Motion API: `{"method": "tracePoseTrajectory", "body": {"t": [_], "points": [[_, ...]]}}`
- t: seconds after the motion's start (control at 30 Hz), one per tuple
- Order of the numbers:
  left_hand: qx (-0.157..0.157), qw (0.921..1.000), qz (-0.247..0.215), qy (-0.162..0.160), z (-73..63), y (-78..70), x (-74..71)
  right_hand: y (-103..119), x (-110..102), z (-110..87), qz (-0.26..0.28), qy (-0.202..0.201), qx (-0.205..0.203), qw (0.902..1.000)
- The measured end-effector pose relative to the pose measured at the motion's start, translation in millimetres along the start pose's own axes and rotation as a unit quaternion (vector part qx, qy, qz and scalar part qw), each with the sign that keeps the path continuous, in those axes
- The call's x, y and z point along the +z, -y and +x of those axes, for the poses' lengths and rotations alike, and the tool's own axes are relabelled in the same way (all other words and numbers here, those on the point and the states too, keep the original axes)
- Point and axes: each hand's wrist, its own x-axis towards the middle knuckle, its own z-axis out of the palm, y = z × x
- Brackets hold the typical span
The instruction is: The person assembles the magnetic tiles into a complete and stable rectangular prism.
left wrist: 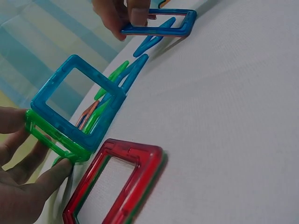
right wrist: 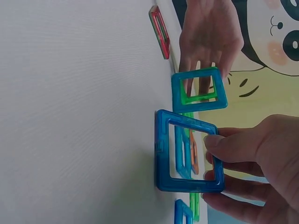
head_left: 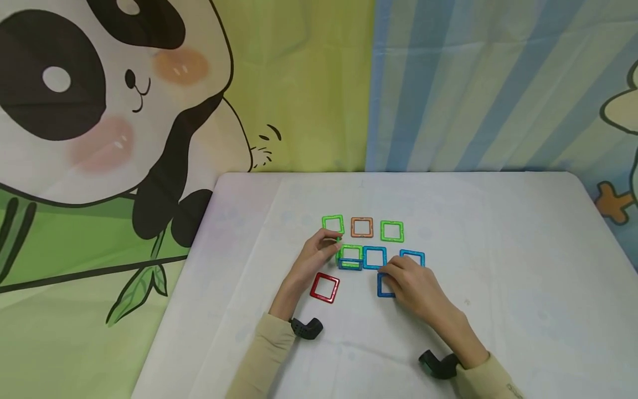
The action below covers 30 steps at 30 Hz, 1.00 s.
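Square magnetic tiles with hollow centres lie on the white table. My left hand (head_left: pixel 315 254) pinches an upright green magnetic tile (left wrist: pixel 51 132) between thumb and fingers. It stands at the left edge of a flat green tile (head_left: pixel 352 246). An upright blue tile (right wrist: pixel 177 93) forms the front side and meets the held green one. My right hand (head_left: pixel 416 285) grips another blue magnetic tile (right wrist: pixel 163 149) by one edge, thumb on one face and fingers behind. That tile is in front and to the right of the small structure. A flat blue tile (head_left: pixel 375 249) lies right beside the structure.
Behind the structure lie a green tile (head_left: pixel 332 216), an orange tile (head_left: pixel 361 235) and another green tile (head_left: pixel 392 240). A red tile (head_left: pixel 314 284) lies near my left wrist. One more blue tile (head_left: pixel 423 259) is partly hidden by my right hand. A printed cloth hangs behind the table.
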Motion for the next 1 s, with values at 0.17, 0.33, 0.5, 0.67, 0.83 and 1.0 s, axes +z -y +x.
{"method": "tracePoseTrajectory", "body": {"t": [0.17, 0.33, 0.5, 0.67, 0.83, 1.0], "points": [[-0.002, 1.0000, 0.002, 0.002, -0.2, 0.1, 0.1, 3, -2, 7.6, 0.000, -0.004, 0.001, 1.0000], [0.000, 1.0000, 0.001, 0.002, -0.6, -1.5, 0.2, 5, -5, 15.4, 0.002, -0.002, 0.000, 1.0000], [-0.001, 1.0000, 0.004, 0.000, 0.2, -0.8, -0.2, 7, -7, 20.7, 0.002, -0.002, 0.004, 1.0000], [-0.003, 1.0000, 0.006, -0.004, 0.7, 0.0, -1.1, 8, -4, 26.2, 0.011, -0.011, 0.009, 0.9998], [-0.001, 1.0000, 0.003, -0.005, 0.8, 0.8, -0.6, 9, 1, 31.5, 0.012, -0.026, 0.001, 0.9996], [-0.001, 1.0000, 0.004, -0.004, 0.9, 0.6, -0.3, 10, 4, 35.2, 0.017, -0.022, 0.011, 0.9996]]}}
